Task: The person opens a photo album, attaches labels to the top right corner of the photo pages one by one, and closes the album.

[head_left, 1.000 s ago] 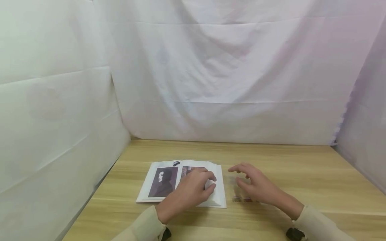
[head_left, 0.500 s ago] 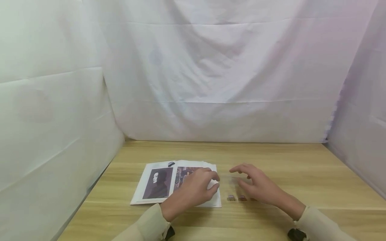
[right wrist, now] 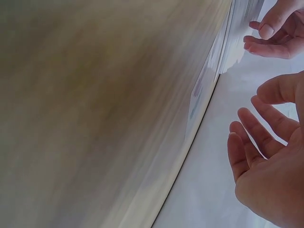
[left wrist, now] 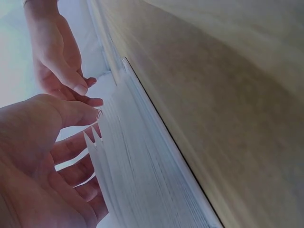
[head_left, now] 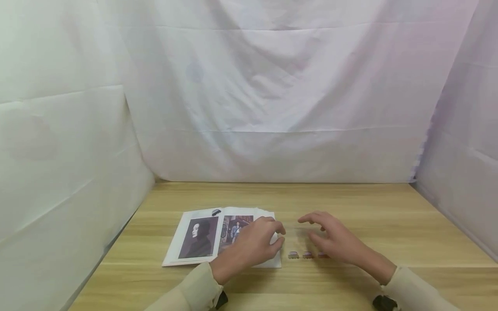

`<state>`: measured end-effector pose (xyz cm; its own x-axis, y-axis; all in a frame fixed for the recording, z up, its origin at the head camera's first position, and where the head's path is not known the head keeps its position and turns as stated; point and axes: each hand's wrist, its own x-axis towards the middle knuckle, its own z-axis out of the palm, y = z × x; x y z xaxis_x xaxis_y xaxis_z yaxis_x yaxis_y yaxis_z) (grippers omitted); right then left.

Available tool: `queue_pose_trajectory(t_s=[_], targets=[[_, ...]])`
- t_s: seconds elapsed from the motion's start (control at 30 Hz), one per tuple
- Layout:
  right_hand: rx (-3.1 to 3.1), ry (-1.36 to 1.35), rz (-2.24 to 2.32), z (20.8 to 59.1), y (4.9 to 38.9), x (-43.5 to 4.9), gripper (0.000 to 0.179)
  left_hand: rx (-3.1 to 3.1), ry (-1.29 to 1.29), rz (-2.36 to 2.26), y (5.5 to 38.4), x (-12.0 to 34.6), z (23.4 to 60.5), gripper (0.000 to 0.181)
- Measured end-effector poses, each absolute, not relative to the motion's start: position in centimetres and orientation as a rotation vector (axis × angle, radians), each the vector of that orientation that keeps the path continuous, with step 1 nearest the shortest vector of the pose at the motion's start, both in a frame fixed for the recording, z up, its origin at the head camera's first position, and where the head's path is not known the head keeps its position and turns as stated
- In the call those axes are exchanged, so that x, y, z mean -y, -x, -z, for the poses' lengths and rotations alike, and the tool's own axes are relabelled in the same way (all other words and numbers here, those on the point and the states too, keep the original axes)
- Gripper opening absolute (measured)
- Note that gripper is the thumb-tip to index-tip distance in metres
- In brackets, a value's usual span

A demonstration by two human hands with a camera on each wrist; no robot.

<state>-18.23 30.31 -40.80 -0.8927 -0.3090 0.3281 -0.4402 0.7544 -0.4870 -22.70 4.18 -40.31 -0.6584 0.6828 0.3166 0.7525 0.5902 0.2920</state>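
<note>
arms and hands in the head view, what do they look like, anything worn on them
The left hand and right hand are bare, with no gloves showing. The left sleeve and right sleeve are plain pale cream and reach near the wrists. A small black object shows by each wrist; too little is visible to identify it.

Both hands (left wrist: 33, 166) (left wrist: 58, 59) near the splayed white pages (left wrist: 137, 156) of a book (left wrist: 162, 137).

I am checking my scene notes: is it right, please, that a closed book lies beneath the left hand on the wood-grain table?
Not quite: the head view shows the book open, not closed. It does lie beneath the left hand on the wood-grain table.
</note>
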Motion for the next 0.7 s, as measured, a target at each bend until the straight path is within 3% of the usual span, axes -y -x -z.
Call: queue_pose_trajectory(t_s=[0.7], targets=[[2.779,-0.531,-0.822,40.7,17.6,-31.5,0.036,2.684,1.193,0.495,22.9,-4.6,40.6,0.016]])
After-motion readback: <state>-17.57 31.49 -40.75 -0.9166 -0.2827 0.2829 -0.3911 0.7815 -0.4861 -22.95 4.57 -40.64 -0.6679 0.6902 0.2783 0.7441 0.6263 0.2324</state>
